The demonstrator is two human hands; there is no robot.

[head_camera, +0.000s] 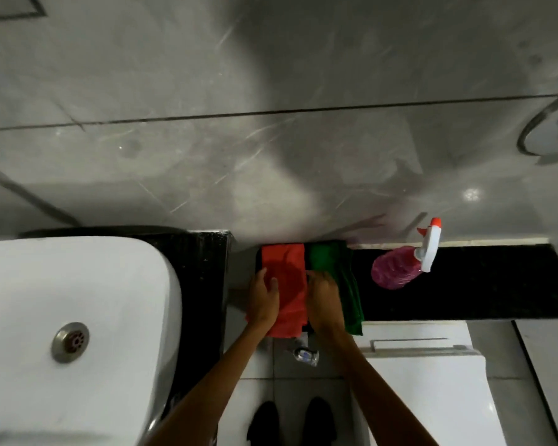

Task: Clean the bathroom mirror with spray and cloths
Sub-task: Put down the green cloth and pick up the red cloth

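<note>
A red cloth (287, 278) lies folded on the black ledge (464, 284), hanging over its front edge. A green cloth (339, 272) lies right beside it on the right. My left hand (263, 297) rests flat on the red cloth's left side, fingers apart. My right hand (322, 297) presses on the seam between the red and green cloths; whether it grips either is hard to tell. A pink spray bottle (397, 268) with a white and orange trigger head lies on its side on the ledge, to the right of the cloths. The mirror is not clearly in view.
A white basin (78, 300) with a metal drain (70, 341) fills the left. A grey marble wall (271, 123) rises behind the ledge. A white toilet cistern (426, 365) stands below right. A small clear bottle (305, 355) sits on the tiled floor near my shoes.
</note>
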